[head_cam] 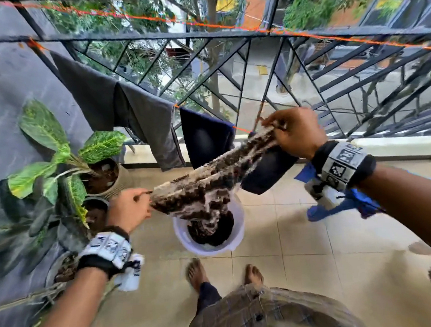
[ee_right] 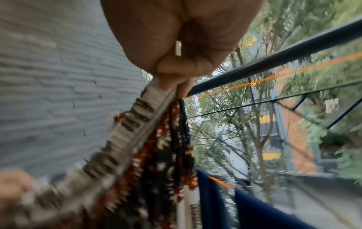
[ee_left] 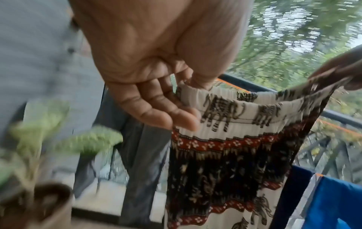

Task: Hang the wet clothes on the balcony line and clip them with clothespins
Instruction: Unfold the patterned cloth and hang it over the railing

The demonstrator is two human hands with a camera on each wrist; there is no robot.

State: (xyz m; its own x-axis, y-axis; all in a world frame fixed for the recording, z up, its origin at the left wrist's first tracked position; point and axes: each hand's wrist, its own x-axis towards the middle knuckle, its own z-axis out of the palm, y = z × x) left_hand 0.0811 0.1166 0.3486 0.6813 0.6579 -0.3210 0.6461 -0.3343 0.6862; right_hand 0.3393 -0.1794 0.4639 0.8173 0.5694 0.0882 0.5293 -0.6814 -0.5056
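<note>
Above bucket [head_cam: 238, 242]: patterned garment [head_cam: 210, 179] stretched between both hands, right end higher.

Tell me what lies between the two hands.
The patterned garment's elastic waistband, stretched from the left hand to the right hand, each pinching one end. The head view shows it best; its lower part hangs into the white bucket.

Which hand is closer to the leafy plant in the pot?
Left. The left hand grips the patterned cloth right beside the potted plant. The right hand holds the cloth's other end, far across, near the orange line.
</note>
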